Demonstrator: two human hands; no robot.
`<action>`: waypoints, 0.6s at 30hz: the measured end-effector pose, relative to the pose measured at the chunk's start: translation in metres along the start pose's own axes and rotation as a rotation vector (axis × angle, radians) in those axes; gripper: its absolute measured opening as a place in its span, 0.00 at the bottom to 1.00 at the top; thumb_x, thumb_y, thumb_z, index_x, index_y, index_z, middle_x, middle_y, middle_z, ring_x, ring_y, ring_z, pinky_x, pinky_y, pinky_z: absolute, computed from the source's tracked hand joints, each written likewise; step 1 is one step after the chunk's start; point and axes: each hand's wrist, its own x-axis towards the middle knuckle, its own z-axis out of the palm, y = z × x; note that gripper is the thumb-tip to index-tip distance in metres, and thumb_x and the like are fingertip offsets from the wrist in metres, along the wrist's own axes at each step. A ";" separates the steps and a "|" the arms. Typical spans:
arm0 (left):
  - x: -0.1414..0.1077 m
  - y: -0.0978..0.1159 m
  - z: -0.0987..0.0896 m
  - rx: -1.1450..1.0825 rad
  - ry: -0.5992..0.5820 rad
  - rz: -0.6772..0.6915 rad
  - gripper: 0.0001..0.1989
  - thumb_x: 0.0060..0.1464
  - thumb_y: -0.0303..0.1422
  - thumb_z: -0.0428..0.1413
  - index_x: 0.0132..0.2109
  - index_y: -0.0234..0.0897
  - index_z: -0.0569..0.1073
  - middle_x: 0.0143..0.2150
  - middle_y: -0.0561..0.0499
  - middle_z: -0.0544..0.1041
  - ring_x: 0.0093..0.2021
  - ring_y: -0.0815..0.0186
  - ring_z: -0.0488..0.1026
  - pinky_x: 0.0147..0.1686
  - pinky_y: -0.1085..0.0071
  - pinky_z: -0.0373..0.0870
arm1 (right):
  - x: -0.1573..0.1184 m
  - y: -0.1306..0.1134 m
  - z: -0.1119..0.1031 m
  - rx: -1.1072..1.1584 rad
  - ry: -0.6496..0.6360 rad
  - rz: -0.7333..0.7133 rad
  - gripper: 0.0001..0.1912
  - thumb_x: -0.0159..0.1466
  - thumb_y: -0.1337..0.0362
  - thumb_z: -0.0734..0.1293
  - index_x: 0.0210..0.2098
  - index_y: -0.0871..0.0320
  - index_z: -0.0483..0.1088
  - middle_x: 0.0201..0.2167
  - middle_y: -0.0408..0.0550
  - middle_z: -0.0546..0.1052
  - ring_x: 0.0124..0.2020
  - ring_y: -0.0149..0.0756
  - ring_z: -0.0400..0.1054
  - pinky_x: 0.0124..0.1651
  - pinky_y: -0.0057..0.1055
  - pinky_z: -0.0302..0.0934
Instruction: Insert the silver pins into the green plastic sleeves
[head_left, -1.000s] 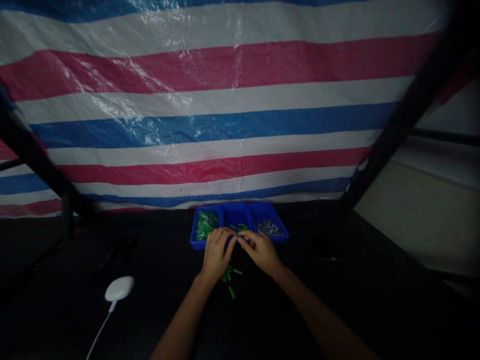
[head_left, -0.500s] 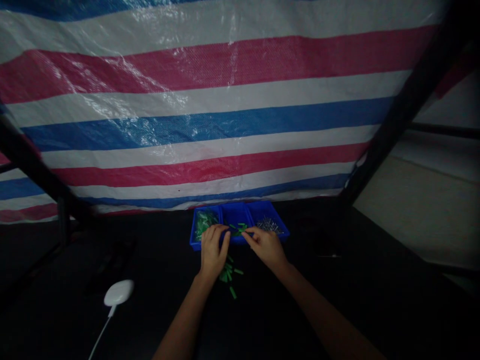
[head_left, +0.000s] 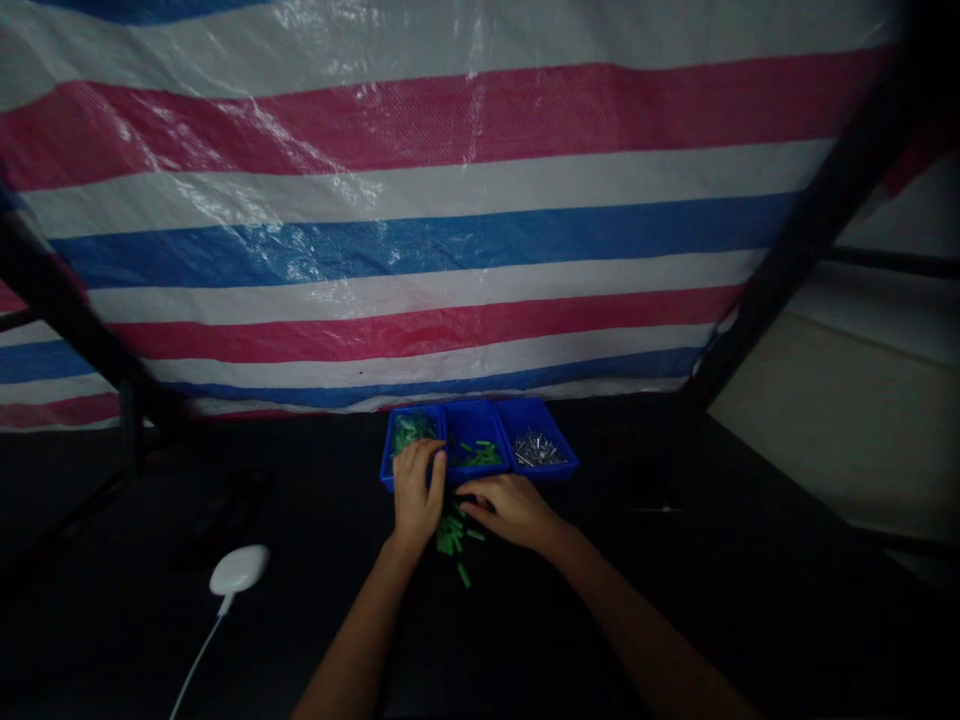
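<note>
A blue tray with three compartments stands at the back of the black table. Its left compartment holds a clear bag of green pieces, the middle one loose green pieces, the right one small metal pins. My left hand is over the front of the left compartment, fingers bent; whatever its fingertips hold is too small to make out. My right hand is in front of the middle compartment, thumb and forefinger apart, beside a loose pile of green pieces on the table.
A white rounded device with a cable lies at the left. A dark flat object is on the table at the right. Behind the table hangs a striped sheet between dark frame posts.
My right hand has moved from the middle compartment down and left to the green pile. My left hand has shifted slightly left, away from the middle compartment, whose green pieces now show.
</note>
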 end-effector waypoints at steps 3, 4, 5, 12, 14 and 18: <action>0.000 0.000 0.000 -0.007 0.020 -0.011 0.11 0.60 0.33 0.43 0.44 0.38 0.68 0.41 0.47 0.72 0.46 0.62 0.67 0.47 0.61 0.62 | 0.000 -0.004 0.005 -0.068 -0.096 -0.030 0.13 0.62 0.61 0.60 0.44 0.50 0.73 0.36 0.46 0.78 0.35 0.35 0.72 0.35 0.26 0.58; 0.000 0.000 0.000 -0.008 0.020 -0.011 0.11 0.60 0.33 0.43 0.44 0.39 0.68 0.41 0.47 0.72 0.46 0.62 0.68 0.47 0.61 0.62 | 0.001 -0.004 0.006 -0.088 -0.113 -0.032 0.13 0.62 0.62 0.60 0.44 0.50 0.72 0.37 0.46 0.78 0.37 0.36 0.72 0.36 0.27 0.58; 0.000 0.000 0.000 -0.008 0.019 -0.010 0.11 0.60 0.33 0.43 0.44 0.39 0.68 0.41 0.47 0.72 0.46 0.62 0.68 0.47 0.62 0.62 | 0.001 -0.005 0.006 -0.105 -0.121 -0.030 0.13 0.62 0.61 0.60 0.45 0.50 0.72 0.38 0.47 0.78 0.38 0.37 0.72 0.37 0.27 0.58; 0.001 0.000 -0.001 -0.010 0.023 -0.009 0.10 0.60 0.32 0.44 0.43 0.39 0.69 0.41 0.48 0.72 0.45 0.63 0.68 0.47 0.63 0.61 | 0.001 -0.006 0.005 -0.135 -0.112 0.002 0.12 0.62 0.60 0.61 0.44 0.50 0.71 0.36 0.45 0.78 0.38 0.37 0.71 0.37 0.27 0.58; 0.001 0.000 -0.001 -0.009 0.030 -0.014 0.10 0.60 0.32 0.44 0.43 0.38 0.69 0.41 0.48 0.72 0.45 0.63 0.68 0.47 0.64 0.61 | 0.001 -0.006 0.006 -0.130 -0.108 0.011 0.11 0.62 0.60 0.61 0.41 0.50 0.72 0.35 0.44 0.78 0.37 0.36 0.71 0.36 0.26 0.57; 0.002 0.001 -0.001 0.003 0.023 -0.015 0.10 0.60 0.33 0.44 0.42 0.38 0.69 0.40 0.48 0.73 0.45 0.62 0.68 0.46 0.63 0.62 | 0.001 -0.007 0.007 -0.118 -0.068 -0.004 0.08 0.62 0.62 0.61 0.38 0.52 0.72 0.35 0.43 0.77 0.37 0.35 0.71 0.35 0.26 0.55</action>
